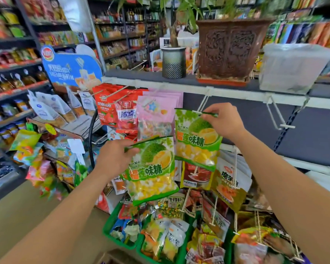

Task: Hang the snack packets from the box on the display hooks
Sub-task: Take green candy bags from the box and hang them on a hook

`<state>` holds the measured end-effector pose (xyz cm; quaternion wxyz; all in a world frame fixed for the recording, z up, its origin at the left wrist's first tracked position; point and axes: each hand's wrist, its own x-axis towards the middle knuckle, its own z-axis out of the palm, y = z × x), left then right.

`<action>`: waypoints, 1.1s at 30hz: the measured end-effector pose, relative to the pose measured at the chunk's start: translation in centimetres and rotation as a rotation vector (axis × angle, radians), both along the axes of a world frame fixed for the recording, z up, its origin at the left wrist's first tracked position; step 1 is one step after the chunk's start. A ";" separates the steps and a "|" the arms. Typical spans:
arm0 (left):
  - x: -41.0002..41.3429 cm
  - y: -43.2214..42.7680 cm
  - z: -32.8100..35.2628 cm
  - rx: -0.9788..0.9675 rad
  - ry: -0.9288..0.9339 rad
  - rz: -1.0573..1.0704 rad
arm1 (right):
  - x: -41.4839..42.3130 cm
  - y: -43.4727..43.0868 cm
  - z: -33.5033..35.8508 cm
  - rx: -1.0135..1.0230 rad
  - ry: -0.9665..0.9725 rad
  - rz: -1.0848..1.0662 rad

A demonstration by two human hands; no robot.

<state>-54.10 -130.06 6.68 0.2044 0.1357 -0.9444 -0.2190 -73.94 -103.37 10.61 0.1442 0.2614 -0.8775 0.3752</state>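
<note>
Head view: the right hand (224, 121) pinches the top edge of a green packet (197, 140) at a white hook (203, 102). The left hand (113, 159) grips a second green packet (152, 172) by its corner, tilted, lower left.

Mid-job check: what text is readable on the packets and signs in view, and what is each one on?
"榴莲味糖", small "Durian": upper durian candy packet, pinched by the right hand.
"榴莲味糖", small "Durian": lower durian candy packet, gripped by the left hand.
"meijue": red hanging packet.
"魔芋": olive packet.
"牛肉粒": small packet.
Blue sign and other packets: too blurred or small to read.
</note>
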 end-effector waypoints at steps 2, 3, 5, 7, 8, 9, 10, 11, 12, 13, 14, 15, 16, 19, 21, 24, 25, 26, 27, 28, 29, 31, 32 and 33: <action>-0.6 -0.1 0.2 0.011 0.007 -0.009 | -0.2 -0.2 0.0 0.007 -0.002 0.006; -0.8 -0.1 0.3 0.011 0.004 -0.017 | -0.3 -0.4 0.0 0.013 -0.004 0.010; -1.5 -0.2 0.3 0.001 0.003 -0.030 | -0.5 -0.6 -0.1 0.029 -0.004 0.016; -2.1 -0.2 0.4 -0.008 0.009 -0.032 | -1.0 -0.6 -0.2 0.037 -0.009 0.011; -2.3 -0.3 0.4 -0.013 0.015 -0.035 | -1.3 -0.6 -0.3 0.041 -0.016 0.007; -2.6 -0.3 0.4 -0.025 0.018 -0.039 | -1.6 -0.5 -0.4 0.044 -0.021 0.004; -3.0 -0.3 0.4 -0.030 0.020 -0.043 | -1.9 -0.4 -0.5 0.043 -0.026 0.001; -3.3 -0.3 0.5 -0.026 0.022 -0.049 | -2.3 -0.3 -0.7 0.037 -0.028 0.000; -3.8 -0.2 0.5 -0.021 0.025 -0.059 | -2.8 -0.3 -0.8 0.031 -0.025 -0.001; -4.2 -0.2 0.6 -0.023 0.027 -0.067 | -3.3 -0.4 -0.9 0.028 -0.018 -0.004; -4.7 -0.2 0.6 -0.028 0.027 -0.069 | -4.0 -0.4 -1.0 0.027 -0.012 -0.013; -5.1 -0.1 0.6 -0.028 0.028 -0.066 | -4.7 -0.5 -1.1 0.023 -0.011 -0.029; -5.5 -0.2 0.5 -0.021 0.030 -0.060 | -5.6 -0.5 -1.2 0.017 -0.014 -0.050; -6.7 -0.1 0.3 -0.008 0.026 -0.050 | -8.1 -0.4 -1.4 0.005 -0.029 -0.117; -7.5 0.0 0.0 -0.027 0.031 -0.052 | -9.7 -0.6 -1.4 0.010 -0.019 -0.154; -8.3 0.4 -0.3 -0.024 0.025 -0.073 | -11.8 -1.1 -1.4 0.030 -0.026 -0.250; -8.4 0.6 -0.3 -0.017 0.023 -0.081 | -12.3 -1.3 -1.5 0.039 -0.031 -0.292; -8.5 0.8 -0.3 -0.004 0.024 -0.090 | -12.7 -1.5 -1.7 0.047 -0.036 -0.331; -8.5 1.1 -0.3 0.011 0.027 -0.098 | -12.9 -1.6 -1.9 0.054 -0.038 -0.362; -8.6 1.2 -0.3 0.022 0.031 -0.106 | -13.0 -1.7 -2.1 0.059 -0.044 -0.384; -8.6 1.3 -0.2 0.024 0.032 -0.112 | -12.9 -1.7 -2.2 0.064 -0.046 -0.400; -8.6 1.4 -0.2 0.019 0.033 -0.119 | -11.8 -1.4 -2.9 0.053 -0.026 -0.390; -8.6 1.3 -0.2 0.020 0.033 -0.119 | -10.9 -1.0 -3.5 0.035 -0.013 -0.371; -8.5 1.2 -0.2 0.023 0.031 -0.120 | -9.6 -0.7 -4.2 0.025 -0.002 -0.367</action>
